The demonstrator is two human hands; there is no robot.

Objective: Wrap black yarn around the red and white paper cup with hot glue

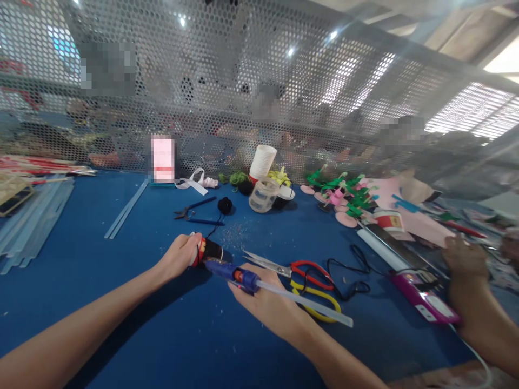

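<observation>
My left hand [179,255] grips a small dark piece with a red band [206,250] just above the blue table [121,324]. My right hand [265,303] holds a blue glue gun [231,273] whose nozzle points left at that piece; a clear glue stick [308,307] juts out of its back toward the right. Red-handled scissors [295,267] and yellow-handled scissors [316,300] lie just right of my right hand, beside a black cord [348,270].
Another person's hand [466,270] rests at the right near a pink-cased phone [425,300]. Blue-handled pliers [194,212], a black ball [225,205], a clear jar [263,194], a white cup stack [263,161], green and pink craft pieces [344,197], glue sticks [28,227] and a perforated metal screen [243,81] surround the spot.
</observation>
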